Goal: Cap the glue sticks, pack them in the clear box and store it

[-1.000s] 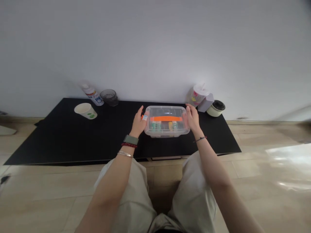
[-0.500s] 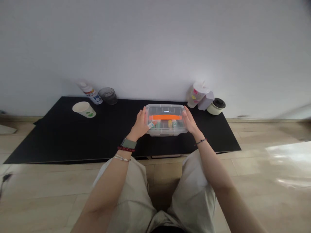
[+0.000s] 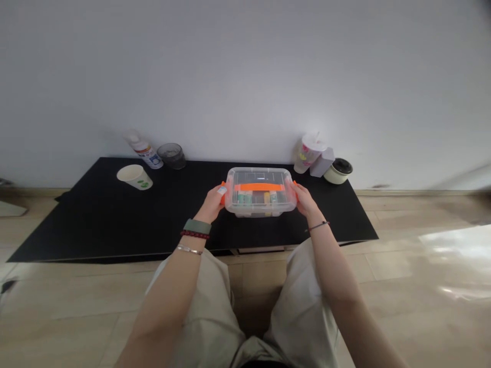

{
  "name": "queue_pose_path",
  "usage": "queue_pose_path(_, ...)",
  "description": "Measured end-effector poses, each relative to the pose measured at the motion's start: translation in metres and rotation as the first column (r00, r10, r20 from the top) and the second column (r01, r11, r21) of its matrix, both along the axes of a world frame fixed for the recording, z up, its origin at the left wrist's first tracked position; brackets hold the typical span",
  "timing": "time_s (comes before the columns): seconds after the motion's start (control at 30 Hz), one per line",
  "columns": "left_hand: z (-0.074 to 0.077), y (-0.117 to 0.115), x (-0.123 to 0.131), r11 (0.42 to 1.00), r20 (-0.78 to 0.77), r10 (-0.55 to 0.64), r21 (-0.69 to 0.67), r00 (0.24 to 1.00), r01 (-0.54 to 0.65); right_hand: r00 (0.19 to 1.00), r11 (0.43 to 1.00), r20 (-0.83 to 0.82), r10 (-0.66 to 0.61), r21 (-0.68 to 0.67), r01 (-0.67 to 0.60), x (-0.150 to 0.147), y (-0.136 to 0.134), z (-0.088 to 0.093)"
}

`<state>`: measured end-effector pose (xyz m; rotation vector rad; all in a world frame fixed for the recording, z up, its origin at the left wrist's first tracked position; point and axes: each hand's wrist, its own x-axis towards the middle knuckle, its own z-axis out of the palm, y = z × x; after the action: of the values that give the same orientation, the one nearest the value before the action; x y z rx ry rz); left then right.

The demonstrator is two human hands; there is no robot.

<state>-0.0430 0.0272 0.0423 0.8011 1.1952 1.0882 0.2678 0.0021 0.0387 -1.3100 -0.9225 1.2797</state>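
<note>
A clear plastic storage box (image 3: 261,204) with an orange carry handle (image 3: 259,187) stands on the black tabletop before me, its lid on. Small bottles in green, white and yellow show dimly through the lid. My left hand (image 3: 212,203) grips the box's left end at an orange side latch (image 3: 223,196), which sticks out; its thumb has a whitish wrap. At the opposite end, my right hand (image 3: 305,201) has its fingers closed on the other orange latch (image 3: 295,184). The undersides of both hands' fingers are partly hidden.
On the left of the black table (image 3: 95,220) are a paper cup (image 3: 135,177), a spray can (image 3: 148,153) and a dark glass (image 3: 172,155). Along the back right stand a lidded straw cup (image 3: 309,153), a white carton (image 3: 322,162) and a cream pot with black lid (image 3: 337,171).
Both hands have slid from the lid's top edges down to the box's ends. The orange side latches now show, angled outward. The box has barely moved.
</note>
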Motion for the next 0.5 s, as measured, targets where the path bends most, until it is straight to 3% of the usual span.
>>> queue_pose_path(0.1, 0.003, 0.0, 0.003, 0.998, -0.016, 0.018, 0.057, 1.0, -0.017, 1.0, 0.993, 0.021, 0.016, 0.117, -0.018, -0.003, 0.001, 0.004)
queue_pose_path(0.23, 0.004, 0.003, 0.007, 0.983, -0.073, -0.04, 0.178, 0.997, 0.053, 0.983, 0.977, 0.186, -0.001, 0.209, -0.038, -0.006, 0.008, -0.002)
queue_pose_path(0.37, 0.003, 0.003, 0.015, 0.962, -0.109, -0.113, 0.238, 0.988, 0.137, 0.962, 0.972, 0.269, -0.035, 0.235, -0.03, -0.009, 0.019, -0.01)
queue_pose_path(0.5, 0.002, 0.002, 0.022, 0.968, -0.065, -0.126, 0.211, 0.99, 0.137, 0.958, 0.975, 0.284, -0.033, 0.22, -0.032, -0.008, 0.024, -0.013)
